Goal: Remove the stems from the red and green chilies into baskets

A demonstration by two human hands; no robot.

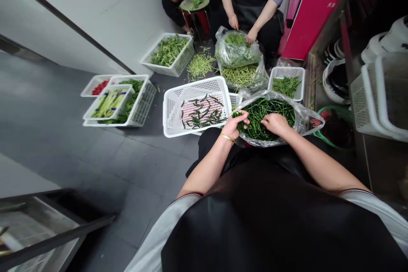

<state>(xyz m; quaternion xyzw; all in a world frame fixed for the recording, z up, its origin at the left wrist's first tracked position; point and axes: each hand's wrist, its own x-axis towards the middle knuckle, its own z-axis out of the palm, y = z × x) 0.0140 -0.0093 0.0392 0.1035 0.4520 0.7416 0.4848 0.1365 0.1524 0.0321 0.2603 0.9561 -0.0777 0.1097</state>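
A clear plastic bag [306,115] full of long dark green chili peppers [263,108] lies open in front of my lap. At its left edge, my left hand [235,125] is closed around a few green chili peppers, their ends showing above the fingers. My right hand [276,124] is over the peppers in the bag, its fingers bent together; whether a pepper is between them is hidden. Just left of the bag, a white perforated basket [170,108] tilts slightly and has a thin scatter of green chili peppers [204,114] on its bottom.
Two co-workers sit opposite; one has both hands [242,29] at a bag of greens [240,53]. White baskets of leafy greens [168,51] stand on the floor, with trimmings [200,66] beside them. A pink cabinet [310,12] and a rack [369,106] flank the right.
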